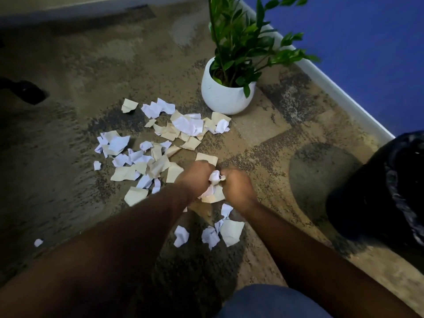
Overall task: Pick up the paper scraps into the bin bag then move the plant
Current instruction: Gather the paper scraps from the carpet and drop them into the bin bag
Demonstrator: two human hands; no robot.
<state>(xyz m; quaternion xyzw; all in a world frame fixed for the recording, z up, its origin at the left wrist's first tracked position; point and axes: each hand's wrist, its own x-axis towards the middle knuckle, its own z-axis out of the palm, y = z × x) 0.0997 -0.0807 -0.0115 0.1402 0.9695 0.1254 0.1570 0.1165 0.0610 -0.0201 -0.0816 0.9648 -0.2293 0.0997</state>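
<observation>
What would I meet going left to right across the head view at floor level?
Stray paper scrap → main scatter of paper scraps → left hand → right hand, both closed on a wad of scraps → black bin bag.

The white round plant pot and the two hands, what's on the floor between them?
In the head view, torn white and cream paper scraps litter the carpet between the white round plant pot and the hands.
</observation>
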